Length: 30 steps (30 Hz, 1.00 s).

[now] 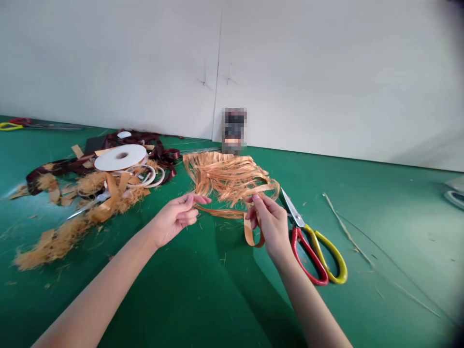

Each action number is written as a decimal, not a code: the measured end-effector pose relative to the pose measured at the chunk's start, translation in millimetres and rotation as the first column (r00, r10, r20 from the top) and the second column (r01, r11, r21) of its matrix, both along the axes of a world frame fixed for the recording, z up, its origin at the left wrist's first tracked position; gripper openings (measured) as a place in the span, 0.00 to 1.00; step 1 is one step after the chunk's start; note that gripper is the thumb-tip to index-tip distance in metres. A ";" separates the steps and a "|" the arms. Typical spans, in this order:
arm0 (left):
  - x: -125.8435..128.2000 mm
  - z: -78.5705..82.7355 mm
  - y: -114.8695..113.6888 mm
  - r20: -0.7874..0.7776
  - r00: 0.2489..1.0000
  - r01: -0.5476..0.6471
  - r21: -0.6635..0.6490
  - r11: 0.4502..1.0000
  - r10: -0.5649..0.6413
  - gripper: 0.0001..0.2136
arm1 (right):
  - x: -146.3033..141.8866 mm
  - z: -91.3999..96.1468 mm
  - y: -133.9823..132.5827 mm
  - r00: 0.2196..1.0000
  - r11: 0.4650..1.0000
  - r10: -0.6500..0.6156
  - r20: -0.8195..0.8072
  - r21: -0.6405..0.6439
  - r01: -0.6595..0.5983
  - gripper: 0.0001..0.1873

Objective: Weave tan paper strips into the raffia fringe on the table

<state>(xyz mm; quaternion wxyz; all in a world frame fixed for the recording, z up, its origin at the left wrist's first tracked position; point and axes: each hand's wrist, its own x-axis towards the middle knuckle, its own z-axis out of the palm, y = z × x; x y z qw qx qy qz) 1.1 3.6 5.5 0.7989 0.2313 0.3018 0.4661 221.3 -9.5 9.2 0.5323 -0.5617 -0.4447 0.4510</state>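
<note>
A fringe of fine orange fibres on a tan ribbon band (226, 179) hangs between my hands above the green mat (203, 299). My right hand (270, 224) pinches the band, and a loop of it droops below my fingers. My left hand (176, 218) holds the band's thin stretch near its fingertips. Just right of my right hand lie open scissors (311, 246) with red and yellow handles, their steel blades pointing toward my wrist and not touching it.
Left of my hands lies a heap of dark brown ribbon (58, 166), white rings (145, 176), a white tape spool (120, 157), fibre clumps (54, 249) and steel scissors (87, 206). Dry stalks (348, 237) lie to the right. A white wall (326, 72) rises behind the mat.
</note>
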 end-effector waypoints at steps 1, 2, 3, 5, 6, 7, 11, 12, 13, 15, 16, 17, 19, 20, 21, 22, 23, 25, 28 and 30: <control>0.5 -1.3 -1.7 -0.074 0.993 0.091 0.015 0.996 -0.089 0.09 | -1.0 0.0 -0.4 1.000 1.000 -0.002 -0.007 0.001 0.002 0.15; 0.6 -2.1 -3.5 -0.161 0.969 0.196 0.043 0.980 -0.187 0.09 | -1.6 -0.6 -0.6 1.000 1.000 -0.003 -0.013 0.000 0.003 0.16; 0.3 -2.2 -5.1 -0.248 0.931 0.296 0.077 0.952 -0.270 0.09 | -1.8 -1.6 -0.7 1.000 1.000 -0.003 -0.020 -0.001 0.003 0.17; -1.6 -1.1 -7.5 -0.366 0.866 0.418 0.152 0.896 -0.342 0.09 | -1.1 -4.6 -0.5 0.999 1.000 -0.010 -0.035 -0.003 0.009 0.19; -3.0 -0.1 -8.0 -0.372 0.870 0.414 0.192 0.890 -0.324 0.08 | -0.4 -6.4 -0.3 0.999 1.000 -0.014 -0.041 -0.004 0.014 0.20; -4.6 0.8 -8.0 -0.355 0.891 0.377 0.228 0.898 -0.284 0.07 | 0.2 -8.0 0.0 0.999 1.000 -0.019 -0.045 -0.005 0.019 0.21; -10.1 2.5 -3.7 -0.155 0.986 0.111 0.306 0.946 -0.066 0.12 | 1.1 -11.5 0.5 0.999 1.000 -0.023 -0.041 -0.011 0.023 0.23; -10.7 2.6 -2.3 -0.080 0.997 0.042 0.303 0.952 -0.019 0.12 | 0.7 -11.6 0.4 0.999 1.000 -0.020 -0.039 -0.012 0.020 0.23; -11.0 2.7 -1.1 -0.004 1.000 -0.017 0.294 0.956 0.019 0.12 | 0.1 -11.5 0.2 0.999 1.000 -0.016 -0.036 -0.012 0.016 0.22; -10.6 3.7 0.4 0.128 0.990 -0.098 0.258 0.961 0.067 0.12 | -1.3 -11.3 -0.3 1.000 1.000 -0.004 -0.029 -0.009 0.003 0.22; -10.1 4.7 0.5 0.174 0.982 -0.116 0.234 0.965 0.076 0.12 | -2.1 -11.4 -0.7 1.000 1.000 0.004 -0.026 -0.007 -0.004 0.21; -9.5 6.0 0.2 0.213 0.974 -0.126 0.206 0.970 0.081 0.11 | -2.7 -11.4 -1.1 1.000 1.000 0.013 -0.023 -0.005 -0.013 0.21; -8.5 8.9 -1.0 0.265 0.960 -0.124 0.136 0.983 0.085 0.12 | -3.4 -11.7 -1.7 0.999 1.000 0.030 -0.020 0.000 -0.030 0.22; -8.0 10.3 -1.6 0.286 0.955 -0.117 0.101 0.988 0.084 0.12 | -3.5 -11.9 -2.0 0.999 0.999 0.036 -0.020 0.002 -0.036 0.22; -7.7 11.5 -2.0 0.301 0.950 -0.108 0.075 0.991 0.081 0.12 | -3.5 -11.9 -2.2 0.999 0.999 0.038 -0.021 0.004 -0.038 0.22; -7.3 12.4 -2.3 0.306 0.949 -0.095 0.059 0.994 0.073 0.12 | -3.4 -11.8 -2.3 0.999 0.999 0.038 -0.022 0.005 -0.038 0.22; -7.0 12.9 -2.4 0.301 0.952 -0.082 0.053 0.995 0.062 0.11 | -3.3 -11.6 -2.3 0.999 0.999 0.036 -0.024 0.006 -0.036 0.22; -6.5 12.8 -2.2 0.260 0.965 -0.061 0.068 0.996 0.041 0.10 | -3.2 -10.9 -2.3 0.999 0.999 0.031 -0.028 0.009 -0.031 0.22; -6.8 10.9 -2.5 0.120 0.992 0.028 0.090 0.996 -0.039 0.12 | -3.5 -9.1 -2.5 0.999 0.999 0.030 -0.035 0.013 -0.029 0.22; -8.0 9.1 -3.5 0.003 0.984 0.177 0.092 0.980 -0.178 0.14 | -3.4 -8.1 -2.9 0.999 1.000 0.026 -0.042 0.017 -0.025 0.22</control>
